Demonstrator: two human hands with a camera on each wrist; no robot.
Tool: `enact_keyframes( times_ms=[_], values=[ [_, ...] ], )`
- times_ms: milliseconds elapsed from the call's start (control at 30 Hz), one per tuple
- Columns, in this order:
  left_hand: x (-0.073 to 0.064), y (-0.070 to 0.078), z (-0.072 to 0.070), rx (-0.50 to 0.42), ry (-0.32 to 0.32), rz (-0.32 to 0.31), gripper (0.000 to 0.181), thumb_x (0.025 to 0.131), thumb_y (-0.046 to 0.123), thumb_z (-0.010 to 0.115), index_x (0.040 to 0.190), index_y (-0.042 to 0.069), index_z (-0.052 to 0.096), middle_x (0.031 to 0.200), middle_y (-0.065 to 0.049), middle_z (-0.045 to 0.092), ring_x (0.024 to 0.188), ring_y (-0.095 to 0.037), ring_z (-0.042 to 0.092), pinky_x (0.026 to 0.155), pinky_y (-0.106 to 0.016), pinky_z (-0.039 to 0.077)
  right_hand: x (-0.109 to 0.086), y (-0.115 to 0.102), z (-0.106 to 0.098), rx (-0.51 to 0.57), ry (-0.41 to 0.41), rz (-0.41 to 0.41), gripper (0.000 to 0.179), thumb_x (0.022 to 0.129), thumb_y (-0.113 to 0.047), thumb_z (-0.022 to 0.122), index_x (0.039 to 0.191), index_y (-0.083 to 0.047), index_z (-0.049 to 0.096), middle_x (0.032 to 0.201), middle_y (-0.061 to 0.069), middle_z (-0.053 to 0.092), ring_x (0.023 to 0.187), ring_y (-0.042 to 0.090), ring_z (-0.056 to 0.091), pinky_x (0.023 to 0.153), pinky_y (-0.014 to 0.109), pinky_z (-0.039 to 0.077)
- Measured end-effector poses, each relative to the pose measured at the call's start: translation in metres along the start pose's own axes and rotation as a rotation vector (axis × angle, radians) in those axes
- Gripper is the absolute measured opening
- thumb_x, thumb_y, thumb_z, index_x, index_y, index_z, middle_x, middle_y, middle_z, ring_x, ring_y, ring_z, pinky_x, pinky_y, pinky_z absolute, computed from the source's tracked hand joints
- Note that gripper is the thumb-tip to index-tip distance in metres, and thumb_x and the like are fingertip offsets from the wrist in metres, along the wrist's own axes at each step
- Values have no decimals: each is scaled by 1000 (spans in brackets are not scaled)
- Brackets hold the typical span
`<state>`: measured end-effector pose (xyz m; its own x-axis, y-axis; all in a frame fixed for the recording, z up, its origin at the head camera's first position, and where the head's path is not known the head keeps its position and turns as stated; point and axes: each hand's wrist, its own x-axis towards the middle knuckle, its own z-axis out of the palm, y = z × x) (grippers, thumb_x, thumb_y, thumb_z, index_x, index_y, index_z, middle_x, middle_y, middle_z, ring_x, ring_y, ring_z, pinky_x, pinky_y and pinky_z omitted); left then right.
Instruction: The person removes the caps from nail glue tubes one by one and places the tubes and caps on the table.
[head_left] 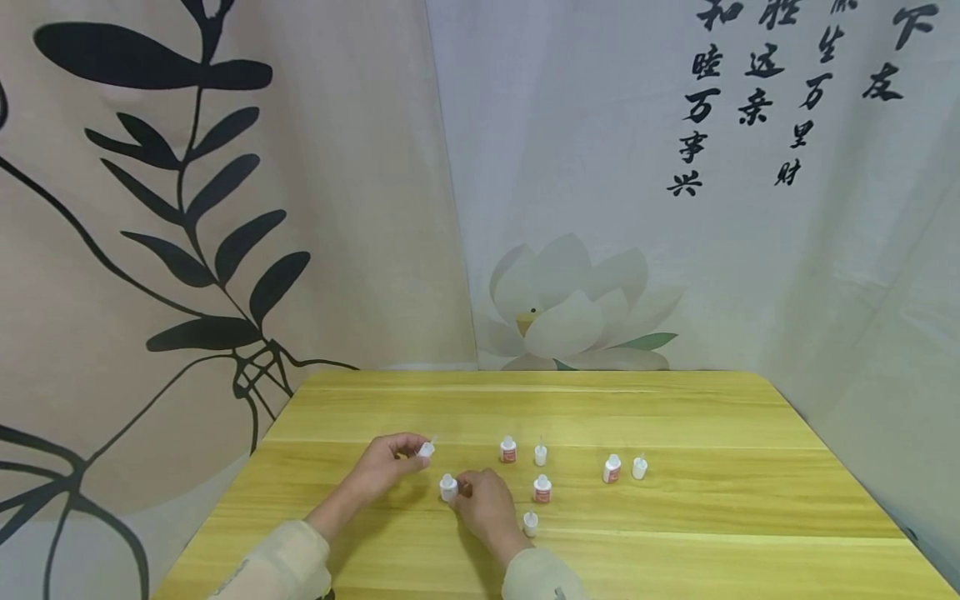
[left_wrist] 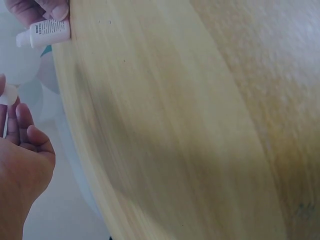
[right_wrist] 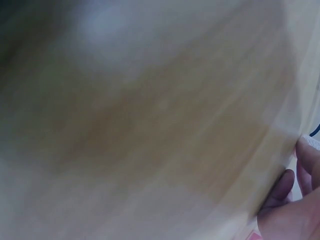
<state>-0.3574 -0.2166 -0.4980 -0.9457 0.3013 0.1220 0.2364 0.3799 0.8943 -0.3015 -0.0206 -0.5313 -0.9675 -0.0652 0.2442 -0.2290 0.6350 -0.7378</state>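
My left hand point(head_left: 392, 462) pinches a white cap point(head_left: 426, 450) with a thin tip pointing up, held above the table. In the left wrist view the same hand point(left_wrist: 25, 160) shows at the left edge, the cap point(left_wrist: 9, 95) between its fingers. Just below and right of it, a small white bottle point(head_left: 448, 487) stands uncapped on the table. My right hand point(head_left: 487, 504) grips that bottle low on its side. Printed text shows on the bottle point(left_wrist: 50, 33) in the left wrist view. The right wrist view catches only part of the right hand point(right_wrist: 295, 210).
To the right stand more small bottles with red labels: one at the back point(head_left: 507, 450), one nearer point(head_left: 542, 489), one farther right point(head_left: 612, 469). White caps with thin tips stand beside them: a back cap point(head_left: 541, 455), a right cap point(head_left: 639, 468), a front cap point(head_left: 531, 524). The wooden table point(head_left: 712, 533) meets a printed curtain behind.
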Motion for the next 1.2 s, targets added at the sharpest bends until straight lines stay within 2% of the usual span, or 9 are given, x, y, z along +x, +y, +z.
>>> enact_keyframes(
  times_ms=[733,767,900,1000,1133,1200],
  values=[
    [0,-2,-1,12,7,22,22,89,15,75,108,6,71,96,-5,66,89,-22,54,70,-30,47,-2,-2,0,4,-14,21,18,83,-15,78,98,-6,74,82,1,56,78,18,51,71,38,44],
    [0,-1,0,10,8,23,21,89,14,75,108,5,71,96,-5,66,89,-22,54,71,-30,47,-2,-2,-1,5,-14,22,18,83,-15,78,98,-6,74,83,1,56,79,18,51,71,38,44],
    [-9,17,-1,9,-7,32,20,90,8,72,108,0,69,96,-8,66,90,-26,54,72,-31,47,-2,-3,-1,8,-16,23,19,83,-14,78,99,-5,74,84,2,57,80,19,52,72,39,45],
    [-8,15,-1,14,-14,31,22,91,9,72,109,-2,69,98,-8,66,90,-26,54,72,-30,47,-2,-3,-2,8,-16,23,20,83,-14,79,100,-5,74,84,2,57,80,19,52,72,39,45],
    [2,-4,0,20,-11,20,25,90,15,73,110,0,69,98,-5,66,90,-22,55,71,-30,48,-2,-2,-2,14,-17,25,20,82,-14,79,100,-5,74,84,2,58,80,19,53,73,40,46],
    [1,-4,0,20,-12,19,25,90,16,74,109,1,69,97,-5,66,89,-22,55,72,-30,48,-2,-2,-2,19,-17,26,20,82,-14,79,100,-5,74,85,2,58,80,19,53,73,40,46]
  ],
)
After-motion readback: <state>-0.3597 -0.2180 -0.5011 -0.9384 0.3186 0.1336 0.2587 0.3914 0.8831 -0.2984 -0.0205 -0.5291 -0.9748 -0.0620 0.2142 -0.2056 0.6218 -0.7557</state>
